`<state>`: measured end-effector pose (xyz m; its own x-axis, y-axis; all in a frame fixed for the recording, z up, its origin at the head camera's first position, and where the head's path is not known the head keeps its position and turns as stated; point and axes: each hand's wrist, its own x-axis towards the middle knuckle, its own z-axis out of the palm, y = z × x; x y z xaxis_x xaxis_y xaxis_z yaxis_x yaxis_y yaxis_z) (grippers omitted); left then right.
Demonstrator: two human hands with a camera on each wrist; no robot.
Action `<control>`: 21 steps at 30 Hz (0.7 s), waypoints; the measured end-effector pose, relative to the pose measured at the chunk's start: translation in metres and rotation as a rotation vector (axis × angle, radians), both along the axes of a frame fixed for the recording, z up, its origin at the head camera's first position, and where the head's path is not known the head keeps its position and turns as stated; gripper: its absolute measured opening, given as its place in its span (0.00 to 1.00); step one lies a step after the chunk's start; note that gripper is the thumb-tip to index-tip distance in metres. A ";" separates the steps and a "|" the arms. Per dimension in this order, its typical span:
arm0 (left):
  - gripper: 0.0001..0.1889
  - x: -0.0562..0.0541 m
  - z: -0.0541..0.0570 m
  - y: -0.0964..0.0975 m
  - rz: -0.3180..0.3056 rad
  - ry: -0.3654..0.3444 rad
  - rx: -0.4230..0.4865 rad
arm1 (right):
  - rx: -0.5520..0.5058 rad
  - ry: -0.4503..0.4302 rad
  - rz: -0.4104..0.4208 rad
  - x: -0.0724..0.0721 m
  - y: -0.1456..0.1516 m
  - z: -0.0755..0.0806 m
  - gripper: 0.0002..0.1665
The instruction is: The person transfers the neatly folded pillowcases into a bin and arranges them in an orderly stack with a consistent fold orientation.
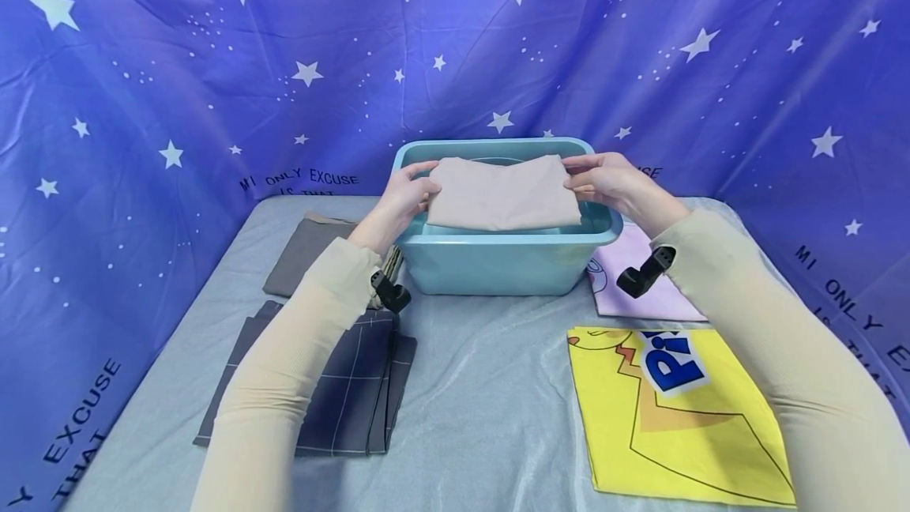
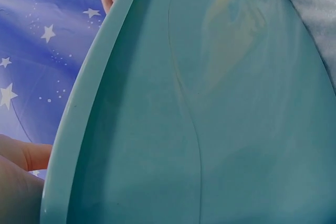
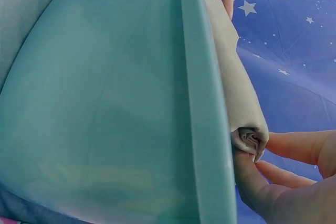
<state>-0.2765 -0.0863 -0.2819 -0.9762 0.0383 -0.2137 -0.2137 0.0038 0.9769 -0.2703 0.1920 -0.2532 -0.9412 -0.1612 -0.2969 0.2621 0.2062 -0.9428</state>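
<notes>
A folded pale beige cloth (image 1: 503, 194) is held level over the mouth of a light blue plastic basin (image 1: 498, 269). My left hand (image 1: 404, 197) pinches its left end, and my right hand (image 1: 613, 182) pinches the right end between thumb and fingers. Seen from the right wrist, the cloth's rolled end (image 3: 250, 139) shows several layers between the fingertips, just beyond the basin's rim (image 3: 210, 129). In the left wrist view the basin wall (image 2: 142, 129) hides the cloth and most of the left hand (image 2: 21, 163).
Left of the basin lie a folded grey cloth (image 1: 295, 255) and a dark checked cloth (image 1: 348, 393). At right are a lilac cloth (image 1: 640, 291) and a yellow printed cloth (image 1: 611, 449). A blue starry curtain (image 1: 398, 14) hangs close behind the grey-blue covered table (image 1: 483, 385).
</notes>
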 end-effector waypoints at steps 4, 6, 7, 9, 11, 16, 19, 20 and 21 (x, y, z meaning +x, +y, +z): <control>0.26 0.000 0.000 0.000 0.016 0.007 -0.005 | 0.052 0.032 0.009 -0.001 0.001 -0.003 0.33; 0.25 0.001 0.000 0.000 0.036 0.023 -0.014 | 0.094 0.074 0.005 -0.002 0.001 -0.006 0.33; 0.25 0.001 0.000 0.000 0.048 0.035 -0.017 | 0.121 0.100 0.003 -0.002 0.002 -0.007 0.33; 0.23 0.003 0.000 -0.001 0.071 0.061 -0.020 | 0.182 0.158 0.003 0.000 0.001 -0.008 0.32; 0.22 0.005 0.001 -0.001 0.084 0.087 -0.024 | 0.237 0.215 0.006 0.001 0.001 -0.009 0.30; 0.20 0.011 0.004 0.000 0.074 0.126 -0.030 | 0.341 0.338 0.059 0.007 0.001 -0.008 0.26; 0.19 0.015 0.005 0.000 0.058 0.132 -0.035 | 0.386 0.387 0.087 0.012 0.001 -0.008 0.25; 0.18 0.017 0.005 0.000 0.051 0.133 -0.035 | 0.395 0.398 0.095 0.013 0.002 -0.008 0.24; 0.18 0.018 0.005 0.000 0.043 0.136 -0.034 | 0.405 0.408 0.102 0.014 0.002 -0.008 0.24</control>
<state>-0.2582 -0.0860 -0.2769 -0.9968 -0.0089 -0.0795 -0.0797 0.0311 0.9963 -0.2562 0.1937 -0.2614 -0.9781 -0.2061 0.0293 -0.1456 0.5765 -0.8040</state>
